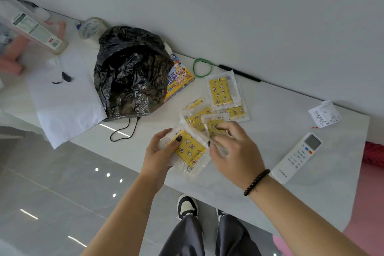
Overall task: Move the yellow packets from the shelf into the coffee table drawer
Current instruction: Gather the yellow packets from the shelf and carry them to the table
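Note:
Several yellow packets in clear wrappers lie on the white shelf (291, 127) near its front edge. My left hand (162, 151) grips a small stack of them (190, 149), thumb on top. My right hand (232, 145) reaches just beyond it, and its fingertips pinch another yellow packet (214, 127) that lies on the pile. Farther back, one packet (221, 90) rests flat, and two more (236, 113) (194, 103) lie beside it. No drawer is in view.
A crumpled black plastic bag (128, 72) sits left of the packets, with a colourful box (179, 78) against it. A green band (201, 67), a black pen (239, 72), a receipt (324, 114), a white remote (297, 158) and bottles (35, 29) also lie on the shelf.

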